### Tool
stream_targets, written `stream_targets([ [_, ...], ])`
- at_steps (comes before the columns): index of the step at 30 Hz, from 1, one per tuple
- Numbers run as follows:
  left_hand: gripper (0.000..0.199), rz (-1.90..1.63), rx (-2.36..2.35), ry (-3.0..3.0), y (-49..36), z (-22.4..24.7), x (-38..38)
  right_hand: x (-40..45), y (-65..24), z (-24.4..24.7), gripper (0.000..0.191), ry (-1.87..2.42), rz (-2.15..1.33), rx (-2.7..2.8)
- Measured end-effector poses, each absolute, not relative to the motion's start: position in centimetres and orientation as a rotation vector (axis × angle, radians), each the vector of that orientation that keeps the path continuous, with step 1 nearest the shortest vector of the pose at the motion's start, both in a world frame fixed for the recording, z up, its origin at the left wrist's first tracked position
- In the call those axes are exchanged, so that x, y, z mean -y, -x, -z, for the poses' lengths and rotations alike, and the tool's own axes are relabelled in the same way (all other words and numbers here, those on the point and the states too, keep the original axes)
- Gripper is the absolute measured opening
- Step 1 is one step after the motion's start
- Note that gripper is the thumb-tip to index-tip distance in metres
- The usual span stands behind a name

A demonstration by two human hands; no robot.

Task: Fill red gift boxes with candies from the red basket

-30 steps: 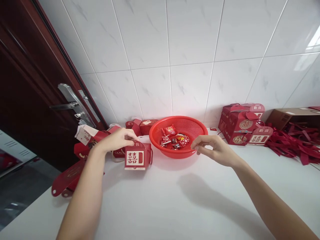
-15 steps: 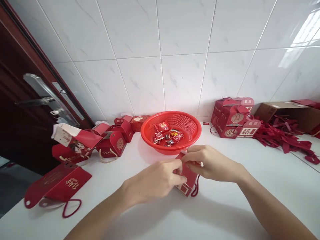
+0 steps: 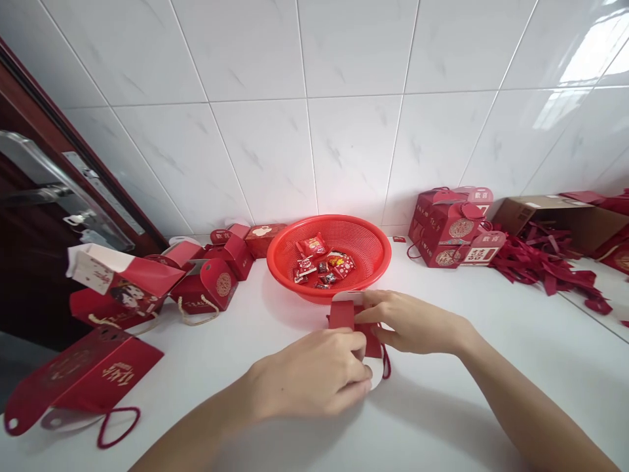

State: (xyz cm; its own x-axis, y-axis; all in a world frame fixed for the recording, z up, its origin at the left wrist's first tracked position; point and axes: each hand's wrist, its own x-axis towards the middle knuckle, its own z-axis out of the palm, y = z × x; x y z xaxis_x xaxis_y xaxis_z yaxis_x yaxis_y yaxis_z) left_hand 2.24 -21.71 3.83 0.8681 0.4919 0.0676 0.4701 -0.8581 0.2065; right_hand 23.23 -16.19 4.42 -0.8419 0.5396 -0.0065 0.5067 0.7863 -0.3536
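Note:
A small red gift box (image 3: 343, 315) lies on the white table just in front of the red basket (image 3: 275, 265), its flaps spread apart. A white rounded flap end shows at its near side, and a dark red cord hangs at its right. My left hand (image 3: 324, 370) is closed on the near-left part of the box, fingertips on the pale flap. On the right side, my right hand (image 3: 405, 321) grips a flap, its fingers bent over the edge. Both hands hide much of the box. Wrapped sweets (image 3: 314, 246) lie inside the basket.
Several red gift boxes (image 3: 216, 288) stand at the left, some with flaps up. More boxes (image 3: 449, 226) are stacked at the back right, beside a cardboard carton (image 3: 543, 204) and a heap of red ribbons (image 3: 545, 259). A dark door (image 3: 29, 262) borders the left side.
The box's top flaps have come apart and it has turned a little, showing the white flap end. My left hand has moved down towards the near flap. The view has shifted slightly right.

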Motion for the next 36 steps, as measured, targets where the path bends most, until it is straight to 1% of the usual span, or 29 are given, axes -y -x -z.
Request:
stream_targets([
  [3,0.019,-0.184,-0.731,-2.841,-2.4,-3.6,21.3,16.3,-23.2,-4.4,0.034,0.926,-0.523,2.917],
  [6,0.015,-0.218,-0.751,-2.861,-2.3,-3.6,21.4,16.4,-22.9,-4.3,0.044,1.011,-0.523,2.973],
  [7,0.014,-0.225,-0.798,-2.875,-2.3,-3.7,21.4,16.5,-22.8,-4.3,0.045,1.031,-0.527,2.988],
  [9,0.016,-0.226,-0.941,-2.912,-2.0,-3.9,21.6,16.6,-22.6,-4.3,0.041,1.063,-0.516,3.004],
  [13,0.028,-0.21,-1.23,-2.942,-1.1,-4.9,21.8,17.0,-22.4,-4.2,0.035,1.134,-0.333,3.007],
  [15,0.035,-0.158,-1.344,-2.854,-0.7,-5.3,21.6,17.4,-22.0,-4.3,0.03,1.162,-0.217,2.994],
  [17,0.043,-0.082,-1.414,-2.733,-0.3,-5.6,21.2,17.9,-21.5,-4.3,0.022,1.132,-0.172,2.977],
  [21,0.051,-0.032,-1.356,-2.636,-0.3,-5.6,20.8,18.5,-20.5,-4.0,0.014,0.929,-0.222,3.005],
  [23,0.062,-0.044,-1.3,-2.638,-0.4,-5.5,20.9,18.6,-20.2,-3.7,0.009,0.963,-0.226,3.013],
  [27,0.077,-0.042,-1.353,-2.609,-0.3,-5.3,21.1,18.7,-20.5,-3.7,0.022,1.027,-0.198,2.966],
  [29,0.081,-0.052,-1.394,-2.573,-0.1,-5.2,21.3,18.9,-21.1,-4.3,0.03,0.992,-0.256,2.933],
  [30,0.082,-0.062,-1.403,-2.559,0.0,-5.2,21.4,19.0,-21.5,-4.6,0.031,0.982,-0.304,2.915],
  [32,0.082,-0.079,-1.414,-2.539,0.3,-5.2,21.8,19.3,-22.5,-5.4,0.027,0.99,-0.403,2.885],
  [34,0.082,-0.07,-1.453,-2.514,0.3,-5.5,22.3,19.3,-23.4,-6.0,0.019,1.009,-0.5,2.876],
  [36,0.084,-0.009,-1.516,-2.461,0.0,-6.1,22.9,19.1,-24.0,-6.5,0.019,1.021,-0.624,2.876],
])
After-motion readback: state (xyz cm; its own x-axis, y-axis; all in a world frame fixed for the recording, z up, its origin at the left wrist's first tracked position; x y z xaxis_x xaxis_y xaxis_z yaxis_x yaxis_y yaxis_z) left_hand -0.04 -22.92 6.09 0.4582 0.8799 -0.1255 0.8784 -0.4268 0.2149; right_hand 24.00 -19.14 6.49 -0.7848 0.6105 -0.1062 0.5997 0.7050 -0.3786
